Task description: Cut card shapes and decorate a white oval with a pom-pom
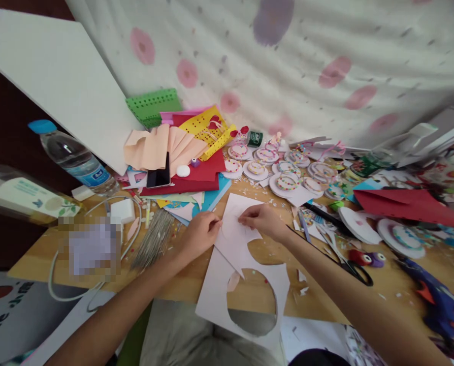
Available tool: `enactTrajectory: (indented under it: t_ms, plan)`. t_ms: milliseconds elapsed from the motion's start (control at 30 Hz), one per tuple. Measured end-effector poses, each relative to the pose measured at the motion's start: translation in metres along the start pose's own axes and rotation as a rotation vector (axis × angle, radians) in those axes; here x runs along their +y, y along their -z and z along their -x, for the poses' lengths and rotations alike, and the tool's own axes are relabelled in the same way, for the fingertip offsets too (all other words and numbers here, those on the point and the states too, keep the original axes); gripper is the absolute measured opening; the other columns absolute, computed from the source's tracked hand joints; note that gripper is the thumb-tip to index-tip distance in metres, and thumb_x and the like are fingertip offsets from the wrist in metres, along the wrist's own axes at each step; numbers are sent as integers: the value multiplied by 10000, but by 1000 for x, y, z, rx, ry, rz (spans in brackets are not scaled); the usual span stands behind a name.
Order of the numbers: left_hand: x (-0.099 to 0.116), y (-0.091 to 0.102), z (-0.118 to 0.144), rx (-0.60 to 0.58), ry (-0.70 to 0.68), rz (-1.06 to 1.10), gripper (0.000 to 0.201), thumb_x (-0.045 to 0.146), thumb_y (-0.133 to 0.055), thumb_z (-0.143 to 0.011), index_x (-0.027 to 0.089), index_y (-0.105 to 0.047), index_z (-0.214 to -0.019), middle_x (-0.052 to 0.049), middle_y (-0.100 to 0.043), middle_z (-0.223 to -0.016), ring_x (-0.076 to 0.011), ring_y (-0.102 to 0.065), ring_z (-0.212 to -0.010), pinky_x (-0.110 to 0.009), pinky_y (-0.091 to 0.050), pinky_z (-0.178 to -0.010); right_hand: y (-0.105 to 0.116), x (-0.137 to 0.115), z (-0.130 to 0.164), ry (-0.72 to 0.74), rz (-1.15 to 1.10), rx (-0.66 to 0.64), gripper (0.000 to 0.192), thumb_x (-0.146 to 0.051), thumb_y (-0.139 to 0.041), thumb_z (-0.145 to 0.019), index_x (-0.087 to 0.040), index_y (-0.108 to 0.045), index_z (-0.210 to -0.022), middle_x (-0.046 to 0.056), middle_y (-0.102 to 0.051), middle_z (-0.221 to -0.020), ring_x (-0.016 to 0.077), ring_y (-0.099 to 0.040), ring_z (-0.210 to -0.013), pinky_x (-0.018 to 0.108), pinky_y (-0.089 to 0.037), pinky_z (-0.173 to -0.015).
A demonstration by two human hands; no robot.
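White paper (265, 274) with a large round hole and a curved notch cut from its side lies at the desk's front, its lower end hanging past the edge. At the paper's left edge, my left hand (200, 235) is closed, fingertips pinched on white paper. My right hand (264, 221) pinches white paper farther in, a short gap from the left. Whether a separate piece lies between them is hard to tell, white on white. A straight cut edge slants down below my left fingers.
Thin wires (154, 239) lie left, near a water bottle (78, 162) and a phone (159, 175). Several beaded rings on white discs (286, 181) stand behind. Scissors (349, 264) and a blue glue gun (434, 295) lie right. Coloured sheets (204, 178) are piled at the back.
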State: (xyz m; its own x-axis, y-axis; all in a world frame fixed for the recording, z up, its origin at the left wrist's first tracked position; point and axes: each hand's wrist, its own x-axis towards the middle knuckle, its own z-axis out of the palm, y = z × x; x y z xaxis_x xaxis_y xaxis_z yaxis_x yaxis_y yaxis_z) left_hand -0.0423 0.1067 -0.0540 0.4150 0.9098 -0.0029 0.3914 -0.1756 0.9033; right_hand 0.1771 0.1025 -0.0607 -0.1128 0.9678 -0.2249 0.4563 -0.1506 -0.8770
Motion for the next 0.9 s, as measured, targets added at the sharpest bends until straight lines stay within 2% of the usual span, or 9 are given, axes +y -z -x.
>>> enactTrajectory:
  t_ms: [67,167,267,367,467,600,667,767,900]
  plan:
    - [-3,-2,0,17,-65,-45,134,311,-645,-806,196,-661,-872,-86,-629,-955,-287,-504,-1045,-448,-336,-999,0,8,-2,-4,-7,12,203,-348,-659,-706,-157,-698,-650,16,-621,-560,128,-518,-503,256,-393,-498]
    - [-10,-7,-2,-33,-206,-189,525,400,-754,-721,214,-596,-1186,-111,-566,-1249,-323,-430,-1220,-483,-284,-1083,0,16,-3,-4,-15,14,222,-368,-652,-721,-162,-699,-654,22,-632,-568,136,-532,-509,262,-417,-505]
    - [-19,-14,-9,-118,-324,-371,761,483,-782,-684,192,-508,-1332,-146,-519,-1331,-355,-426,-1239,-508,-299,-1084,0,18,-3,-8,-16,24,228,-386,-655,-730,-171,-709,-674,25,-639,-568,144,-539,-513,268,-427,-507]
    - [-22,-18,-17,-158,-350,-419,734,496,-757,-715,163,-529,-1328,-161,-544,-1284,-359,-455,-1207,-500,-325,-1068,-1,18,-4,-16,-24,29,235,-397,-654,-741,-175,-709,-687,28,-639,-568,149,-547,-519,274,-436,-513]
    - [-23,-17,-21,-163,-372,-415,674,479,-752,-726,183,-562,-1301,-143,-564,-1223,-347,-472,-1174,-497,-336,-1054,-1,19,-4,-20,-44,24,264,-430,-660,-747,-170,-703,-721,36,-653,-601,156,-574,-539,281,-461,-532]
    - [-23,-15,-23,-174,-381,-396,628,474,-731,-748,164,-586,-1274,-141,-559,-1187,-324,-491,-1129,-460,-381,-1016,-1,25,0,-31,-130,48,344,-468,-670,-764,-163,-669,-924,44,-677,-677,168,-623,-592,306,-528,-596]
    - [-23,-15,-24,-183,-388,-393,608,471,-710,-770,126,-595,-1258,-154,-564,-1163,-317,-503,-1102,-448,-392,-1005,1,28,5,38,-106,107,340,-446,-670,-785,-167,-647,-979,68,-693,-792,182,-653,-691,334,-556,-671]
    - [-23,-14,-27,-188,-404,-390,581,462,-712,-772,136,-606,-1240,-146,-568,-1139,-312,-512,-1096,-442,-393,-1005,4,30,17,238,96,171,279,-372,-630,-847,-164,-641,-1032,113,-667,-999,202,-651,-852,377,-560,-778]
    - [-23,-15,-33,-175,-443,-420,599,468,-740,-748,158,-602,-1242,-136,-565,-1152,-316,-512,-1114,-447,-404,-1000,6,31,33,375,314,125,268,-263,-558,-910,-156,-589,-1154,112,-657,-1023,207,-631,-883,409,-553,-809]
